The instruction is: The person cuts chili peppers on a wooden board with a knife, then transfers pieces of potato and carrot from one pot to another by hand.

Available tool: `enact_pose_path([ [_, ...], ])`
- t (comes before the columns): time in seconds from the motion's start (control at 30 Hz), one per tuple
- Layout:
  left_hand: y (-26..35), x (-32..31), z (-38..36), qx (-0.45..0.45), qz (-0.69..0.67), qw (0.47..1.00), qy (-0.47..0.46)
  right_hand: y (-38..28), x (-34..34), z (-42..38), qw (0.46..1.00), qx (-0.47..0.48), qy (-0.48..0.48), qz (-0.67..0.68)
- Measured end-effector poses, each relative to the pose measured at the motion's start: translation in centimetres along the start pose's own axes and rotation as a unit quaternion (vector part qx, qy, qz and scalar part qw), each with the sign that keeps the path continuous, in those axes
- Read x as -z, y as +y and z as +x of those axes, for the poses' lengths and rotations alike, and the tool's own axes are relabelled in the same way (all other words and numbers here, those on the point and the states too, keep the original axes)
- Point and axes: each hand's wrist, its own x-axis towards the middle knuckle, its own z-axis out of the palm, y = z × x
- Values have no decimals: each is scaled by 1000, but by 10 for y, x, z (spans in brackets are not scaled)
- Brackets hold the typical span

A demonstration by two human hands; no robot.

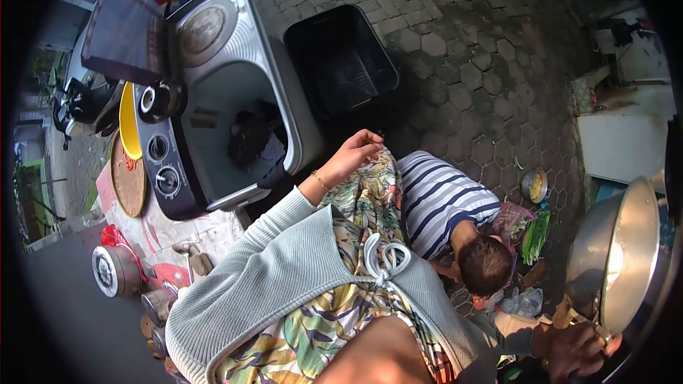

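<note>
Beside the washing machine, my left hand rests at the knee of the patterned dress. Its fingers are loosely bent and partly apart, with nothing visible in them. At the lower right, my right hand, in shade, is closed at the edge of a large metal pan. The pan is tilted on its side, and its inside catches the light. Dark and pale cloth lies in the open tub of the washing machine.
A person in a striped shirt bends down close to my legs. Beyond are a black basin, a small bowl and green vegetables on the paving. A yellow tray and a round woven tray stand at the left.
</note>
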Motion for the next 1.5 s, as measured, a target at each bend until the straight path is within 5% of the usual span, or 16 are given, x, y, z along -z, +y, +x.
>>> enact_pose_path([
  [0.1,39,-18,53,-20,4,1000,18,18,62,-35,991,-46,117,-40],
  [0.23,86,-54,121,1,40,998,-55,116,55,-24,936,-120,300,137],
  [0.47,154,-127,196,28,27,952,-303,234,91,-36,896,-237,308,216],
  [0.6,158,-151,246,186,94,946,-247,285,103,-17,910,-318,244,110],
  [0.7,142,-154,293,347,-33,919,-185,311,118,-5,901,-374,213,56],
  [0.8,158,-170,339,376,13,902,-211,339,155,1,920,-350,175,36],
  [0.93,172,-192,406,392,46,896,-203,375,201,18,912,-294,281,54],
  [1.0,202,-238,446,473,-12,857,-206,379,250,42,848,-387,362,-30],
  [1.07,205,-267,485,421,19,865,-272,384,288,48,857,-373,334,-119],
  [1.2,185,-287,560,455,43,853,-253,391,328,47,767,-412,418,-259],
  [1.3,196,-351,602,331,213,876,-279,406,366,24,658,-346,591,-314],
  [1.4,184,-391,654,408,185,850,-275,407,409,-7,557,-337,667,-363],
  [1.47,180,-434,682,429,186,837,-283,399,450,-40,525,-379,673,-358],
  [1.5,177,-456,696,450,177,828,-285,391,475,-52,513,-475,612,-369],
])
